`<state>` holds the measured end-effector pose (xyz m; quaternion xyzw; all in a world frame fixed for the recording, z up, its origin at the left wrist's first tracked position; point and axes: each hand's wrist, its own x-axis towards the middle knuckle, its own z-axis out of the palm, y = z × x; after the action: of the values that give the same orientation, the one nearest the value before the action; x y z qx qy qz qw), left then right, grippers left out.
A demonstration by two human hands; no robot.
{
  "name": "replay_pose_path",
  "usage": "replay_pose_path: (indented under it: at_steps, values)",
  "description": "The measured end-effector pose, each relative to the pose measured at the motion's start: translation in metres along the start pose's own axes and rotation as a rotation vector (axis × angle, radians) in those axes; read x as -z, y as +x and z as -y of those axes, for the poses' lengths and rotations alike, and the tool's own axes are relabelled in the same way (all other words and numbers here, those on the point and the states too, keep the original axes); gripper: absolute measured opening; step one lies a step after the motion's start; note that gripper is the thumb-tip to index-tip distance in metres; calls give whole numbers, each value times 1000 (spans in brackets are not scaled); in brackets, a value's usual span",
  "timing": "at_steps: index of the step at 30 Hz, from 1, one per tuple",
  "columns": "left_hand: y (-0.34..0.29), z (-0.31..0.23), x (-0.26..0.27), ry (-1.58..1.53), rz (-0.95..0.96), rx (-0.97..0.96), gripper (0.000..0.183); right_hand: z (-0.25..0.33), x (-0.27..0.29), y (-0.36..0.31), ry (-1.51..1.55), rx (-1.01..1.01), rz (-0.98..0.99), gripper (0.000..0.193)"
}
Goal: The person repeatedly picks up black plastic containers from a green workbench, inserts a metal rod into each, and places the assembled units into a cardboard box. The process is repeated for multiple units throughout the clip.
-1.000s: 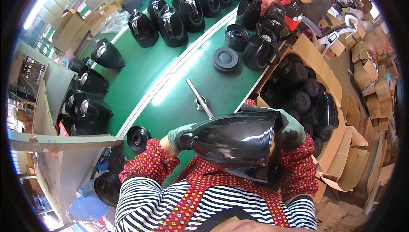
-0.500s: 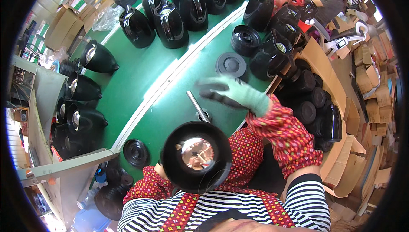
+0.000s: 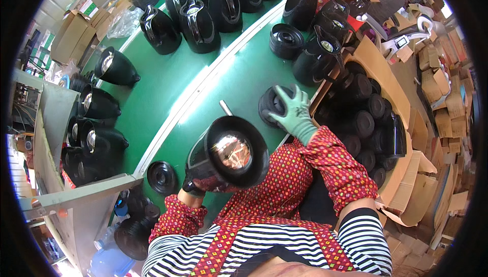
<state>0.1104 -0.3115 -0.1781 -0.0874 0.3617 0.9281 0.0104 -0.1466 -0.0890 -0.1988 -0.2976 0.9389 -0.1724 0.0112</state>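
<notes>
A glossy black jug (image 3: 203,160) with a shiny metallic interior is tilted over my lap, its wide round opening facing up. My left hand (image 3: 191,193) closes around it at the lower left; most of its fingers are hidden behind the jug. On the green table, my right hand (image 3: 296,111), in a pale green glove, has its fingers curled over a round black plastic disc (image 3: 266,106). The tip of a metal rod (image 3: 225,107) shows just behind the jug. Another round black disc (image 3: 162,177) lies at the table's left near edge.
Several black jugs (image 3: 200,27) stand on the far part of the green table (image 3: 168,86). More jug bodies (image 3: 104,137) lie along the left. A stack of black discs (image 3: 286,40) sits at the back right. To my right, a cardboard box (image 3: 401,175) holds black parts.
My right hand has come down from above the table onto the black disc and grips it. The jug in my left hand has tipped and risen slightly, covering more of the metal rod.
</notes>
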Motion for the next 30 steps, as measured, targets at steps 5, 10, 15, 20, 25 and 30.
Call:
replay_pose_path:
  at_steps: [5,10,15,20,25,30]
  values:
    - [8,7,-22,447,186,36,56,20,97,-79,566,225,-170,96]
    - [7,38,-13,288,329,90,52,56,150,-156,720,203,-89,100]
    - [17,85,26,338,344,220,49,54,167,-199,756,207,-156,101]
    - [11,54,-28,1139,424,-277,60,51,172,-228,963,120,-212,99]
    - [0,9,-126,1298,106,-718,67,38,162,-237,1325,95,-198,94]
    - [4,13,-134,965,81,-689,70,29,182,-232,1468,121,-122,90]
